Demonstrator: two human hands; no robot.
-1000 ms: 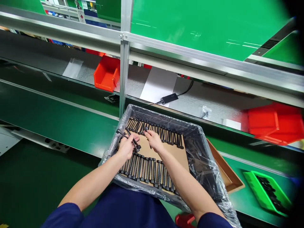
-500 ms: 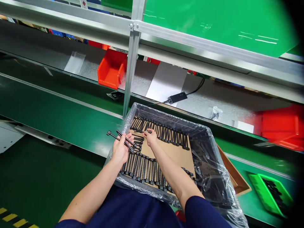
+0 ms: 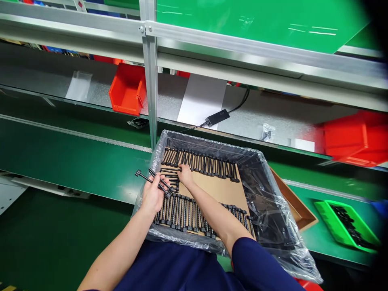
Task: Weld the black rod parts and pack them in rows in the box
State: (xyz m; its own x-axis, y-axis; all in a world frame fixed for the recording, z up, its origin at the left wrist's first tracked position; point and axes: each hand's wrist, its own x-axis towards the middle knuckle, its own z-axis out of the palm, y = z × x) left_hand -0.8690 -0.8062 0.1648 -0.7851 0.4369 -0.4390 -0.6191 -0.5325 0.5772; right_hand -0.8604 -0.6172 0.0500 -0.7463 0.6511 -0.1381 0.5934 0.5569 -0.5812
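My left hand (image 3: 154,194) is closed around a few black rods with knobbed heads (image 3: 144,176), which stick out to the left and cross one another above the box's left edge. My right hand (image 3: 184,175) reaches down onto the cardboard sheet (image 3: 209,186), its fingers pinched at the end of a black rod (image 3: 169,169) that lies crosswise. More black rods lie crosswise just below it. Similar rods stand side by side in a back row (image 3: 200,163) and a front row (image 3: 182,214); my right forearm hides part of the front row.
The rods lie in a plastic-lined box (image 3: 260,161). To its right are a brown tray (image 3: 298,206) and a green bin (image 3: 348,226) of black parts. On the shelf behind sit red bins (image 3: 127,91), a white sheet (image 3: 201,97) and a small black cabled box (image 3: 218,117). A metal post (image 3: 150,81) rises behind.
My right hand has lowered to the left with its rod, onto the crosswise rods. My left hand keeps its rods, nearly still. The view has shifted slightly.
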